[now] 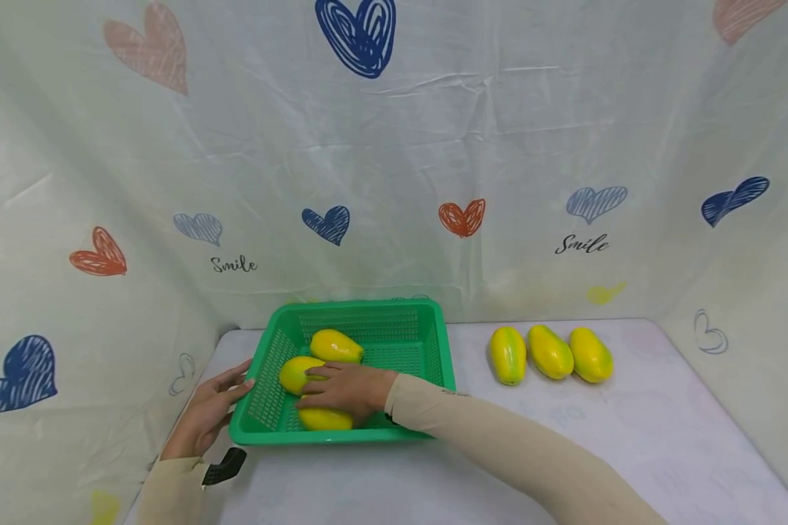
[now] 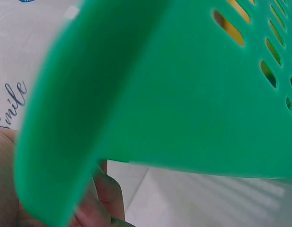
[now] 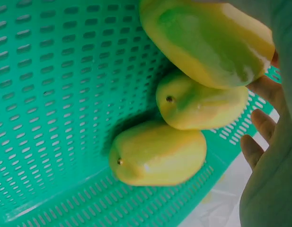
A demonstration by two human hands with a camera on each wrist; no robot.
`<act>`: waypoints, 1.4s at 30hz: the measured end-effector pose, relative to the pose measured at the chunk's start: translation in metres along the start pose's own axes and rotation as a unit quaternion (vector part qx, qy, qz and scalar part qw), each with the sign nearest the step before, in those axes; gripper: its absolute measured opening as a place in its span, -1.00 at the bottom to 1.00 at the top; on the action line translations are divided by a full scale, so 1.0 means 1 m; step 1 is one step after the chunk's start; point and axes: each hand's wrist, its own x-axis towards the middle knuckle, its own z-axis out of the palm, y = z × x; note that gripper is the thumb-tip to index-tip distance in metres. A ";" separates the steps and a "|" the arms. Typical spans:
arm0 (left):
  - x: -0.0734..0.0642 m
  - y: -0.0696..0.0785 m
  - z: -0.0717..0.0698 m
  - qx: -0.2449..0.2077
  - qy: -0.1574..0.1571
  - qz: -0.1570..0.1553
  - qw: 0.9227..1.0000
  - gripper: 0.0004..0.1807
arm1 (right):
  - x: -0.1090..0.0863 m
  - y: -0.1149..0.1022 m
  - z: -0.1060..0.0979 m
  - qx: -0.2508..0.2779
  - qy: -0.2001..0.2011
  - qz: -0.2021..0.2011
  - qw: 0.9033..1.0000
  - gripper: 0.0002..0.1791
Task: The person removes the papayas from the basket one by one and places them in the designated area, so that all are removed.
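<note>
In the head view my left hand [image 1: 211, 407] holds the left rim of a green perforated plastic basket [image 1: 441, 350], thumb at the rim. The left wrist view shows its curled fingers [image 2: 110, 194] below the basket edge. Three yellow papayas lie in the basket's left part: one at the back [image 1: 335, 346], one in the middle [image 1: 294, 375], one at the front [image 1: 325, 418]. My right hand [image 1: 351, 389] reaches in from the right and grips the front papaya from above. Its fingertips lie by the middle papaya. The thumb is hidden.
Three more yellow-green papayas, a left one [image 1: 508, 355], a centre one [image 1: 551, 351] and a right one [image 1: 591, 355], lie side by side right of the basket on the white table [image 1: 499, 452]. A heart-printed white sheet [image 1: 394, 146] hangs behind and along both sides.
</note>
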 end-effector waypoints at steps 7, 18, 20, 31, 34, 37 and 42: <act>-0.001 0.001 0.000 0.005 -0.006 0.006 1.000 -0.28 | -0.023 0.010 -0.008 0.043 0.020 0.033 0.998 0.03; -0.001 -0.002 -0.004 0.000 -0.011 -0.003 1.000 -0.24 | -0.075 0.027 -0.024 0.091 0.078 0.087 0.989 0.10; 0.000 -0.001 -0.004 -0.005 -0.013 -0.004 1.000 -0.24 | -0.086 0.030 -0.025 0.094 0.094 0.101 0.986 0.11; -0.001 -0.002 -0.004 0.001 -0.010 0.004 1.000 -0.25 | -0.155 0.042 -0.028 0.119 0.179 0.179 0.960 0.15; 0.000 -0.003 -0.004 0.003 -0.008 0.004 1.000 -0.26 | -0.172 0.042 -0.025 0.124 0.199 0.202 0.951 0.16; 0.001 -0.003 -0.004 0.004 -0.006 0.005 1.000 -0.27 | -0.188 0.041 -0.023 0.131 0.218 0.221 0.942 0.17; 0.001 -0.003 -0.002 0.008 -0.003 0.000 1.000 -0.26 | -0.215 0.038 -0.017 0.136 0.239 0.256 0.927 0.16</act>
